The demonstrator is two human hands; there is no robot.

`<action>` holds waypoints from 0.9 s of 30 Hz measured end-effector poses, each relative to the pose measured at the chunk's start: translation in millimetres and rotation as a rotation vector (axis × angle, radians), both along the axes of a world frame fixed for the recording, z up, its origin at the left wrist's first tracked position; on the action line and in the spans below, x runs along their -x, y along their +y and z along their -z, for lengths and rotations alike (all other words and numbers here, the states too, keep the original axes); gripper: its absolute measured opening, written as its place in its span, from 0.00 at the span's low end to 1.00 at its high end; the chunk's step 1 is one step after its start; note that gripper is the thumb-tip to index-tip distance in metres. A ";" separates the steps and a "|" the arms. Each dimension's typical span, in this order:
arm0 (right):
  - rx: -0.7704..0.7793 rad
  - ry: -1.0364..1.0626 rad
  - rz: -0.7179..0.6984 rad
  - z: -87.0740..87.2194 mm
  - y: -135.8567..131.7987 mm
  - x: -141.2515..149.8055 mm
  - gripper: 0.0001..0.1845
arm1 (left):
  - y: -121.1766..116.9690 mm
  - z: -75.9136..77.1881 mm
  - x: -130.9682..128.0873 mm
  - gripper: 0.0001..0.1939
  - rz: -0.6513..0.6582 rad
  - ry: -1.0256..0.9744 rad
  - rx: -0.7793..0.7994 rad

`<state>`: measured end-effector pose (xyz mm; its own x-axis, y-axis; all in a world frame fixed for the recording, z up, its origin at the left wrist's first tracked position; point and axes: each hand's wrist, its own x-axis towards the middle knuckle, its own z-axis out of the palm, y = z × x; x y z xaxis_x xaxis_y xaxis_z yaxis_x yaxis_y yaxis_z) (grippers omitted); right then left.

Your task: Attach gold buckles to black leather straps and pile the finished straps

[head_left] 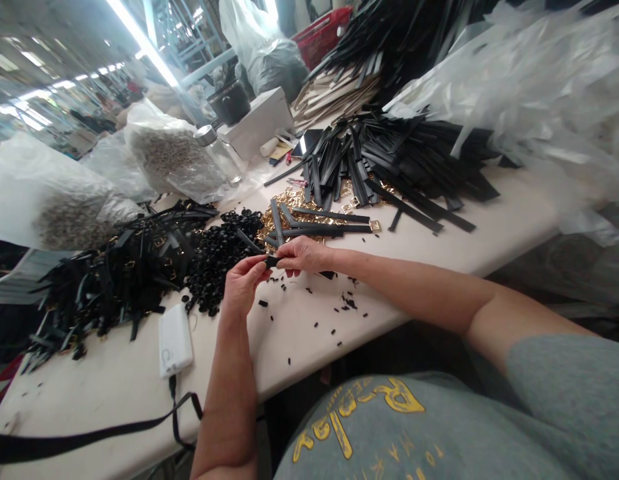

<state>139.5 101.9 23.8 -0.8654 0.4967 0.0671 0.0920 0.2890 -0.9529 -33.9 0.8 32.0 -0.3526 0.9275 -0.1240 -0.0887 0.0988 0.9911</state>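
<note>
Black strap piece (272,261) pinched between both hands above the table (439,227).

Head view: the left hand (242,283) and right hand (302,255) meet fingertip to fingertip, each clamped on one end of the small piece, its long axis running left to right between them. A heap of black loops (214,257) lies just beyond the left hand; black straps (319,223) with gold buckles (289,200) lie just beyond the right.

You're working under bright ceiling strip lights (139,40) at upper left that flare white; the worktop (439,220) is evenly lit, edges bow, far background blurs.
</note>
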 end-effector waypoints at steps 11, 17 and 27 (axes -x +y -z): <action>-0.185 -0.129 -0.215 -9.5 2.3 -11.1 0.09 | -6.7 -5.7 3.0 0.09 0.299 0.112 0.047; -0.110 -0.181 -0.355 -13.6 1.4 -12.5 0.10 | -11.2 -12.0 5.6 0.09 0.448 0.134 0.099; -0.015 -0.094 -0.170 -10.1 2.7 -10.7 0.23 | -1.9 -0.1 -6.4 0.20 0.195 -0.097 0.004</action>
<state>150.2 104.6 33.9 -0.9394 0.3428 -0.0113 0.1289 0.3221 -0.9379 -27.4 -1.1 32.2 -0.1523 0.9765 -0.1524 -0.1623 0.1274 0.9785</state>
